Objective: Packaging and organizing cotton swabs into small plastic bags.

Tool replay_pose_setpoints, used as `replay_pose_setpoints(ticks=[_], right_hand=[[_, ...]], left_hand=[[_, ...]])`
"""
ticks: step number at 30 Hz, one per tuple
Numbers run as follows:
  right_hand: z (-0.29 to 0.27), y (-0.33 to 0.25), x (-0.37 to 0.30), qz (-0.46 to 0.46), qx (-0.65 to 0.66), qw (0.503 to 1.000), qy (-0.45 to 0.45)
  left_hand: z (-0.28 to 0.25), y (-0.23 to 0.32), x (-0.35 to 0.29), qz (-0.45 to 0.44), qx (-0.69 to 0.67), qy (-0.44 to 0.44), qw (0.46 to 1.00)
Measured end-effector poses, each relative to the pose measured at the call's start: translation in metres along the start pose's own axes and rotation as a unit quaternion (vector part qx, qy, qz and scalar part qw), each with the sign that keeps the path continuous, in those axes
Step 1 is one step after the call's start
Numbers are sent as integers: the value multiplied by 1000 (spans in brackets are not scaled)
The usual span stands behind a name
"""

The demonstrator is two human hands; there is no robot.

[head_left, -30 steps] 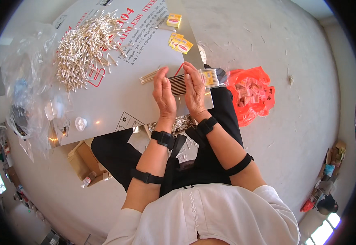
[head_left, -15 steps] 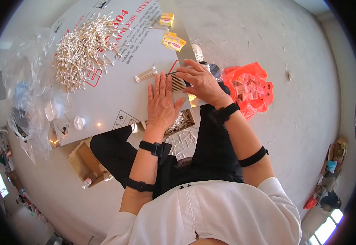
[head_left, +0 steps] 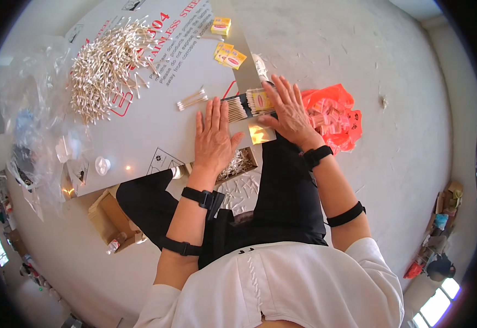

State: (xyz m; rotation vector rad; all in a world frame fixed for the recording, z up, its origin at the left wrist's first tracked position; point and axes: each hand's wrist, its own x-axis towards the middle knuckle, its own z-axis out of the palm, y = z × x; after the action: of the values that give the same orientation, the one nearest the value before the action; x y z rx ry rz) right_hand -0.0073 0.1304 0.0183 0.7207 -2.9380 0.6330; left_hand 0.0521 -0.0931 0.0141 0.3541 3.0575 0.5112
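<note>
My left hand (head_left: 215, 139) lies flat on the sheet-covered table (head_left: 134, 128), fingers stretched out. Its fingertips are beside a neat row of cotton swabs (head_left: 235, 110) in a dark strip-like holder at the table's right edge. A flat pack of swabs with a yellow label (head_left: 258, 100) sits just right of that row. Over the pack's right end my right hand (head_left: 292, 115) is open, fingers spread, partly covering it; whether it touches the pack I cannot tell. A small loose bundle of cotton swabs (head_left: 192, 99) rests left of my left fingertips.
A large swab pile (head_left: 110, 68) covers the far left, beside a clear plastic bag (head_left: 36, 104). Yellow cards (head_left: 229, 56) and a yellow stack (head_left: 221, 26) lie at the back. A red bag of small packs (head_left: 341, 113) stands at right. Below is a box of swabs (head_left: 239, 165).
My right hand has moved right and its fingers have straightened. The yellow-labelled swab pack now shows beside the row. My left hand stays nearly in place, flat.
</note>
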Motion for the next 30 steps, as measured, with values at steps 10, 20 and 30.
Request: replay_pose_setpoints(ticks=[10,20,30], right_hand=[[10,10,-5,-14,32,998,-47],[10,16,-3,-22,61,996,-60],[45,15,14,327,827,398,223]], left_hand=[[8,16,14,8,-8,0,1000],[12,30,27,26,-21,11,999],[18,33,56,-61,-454,200,866]])
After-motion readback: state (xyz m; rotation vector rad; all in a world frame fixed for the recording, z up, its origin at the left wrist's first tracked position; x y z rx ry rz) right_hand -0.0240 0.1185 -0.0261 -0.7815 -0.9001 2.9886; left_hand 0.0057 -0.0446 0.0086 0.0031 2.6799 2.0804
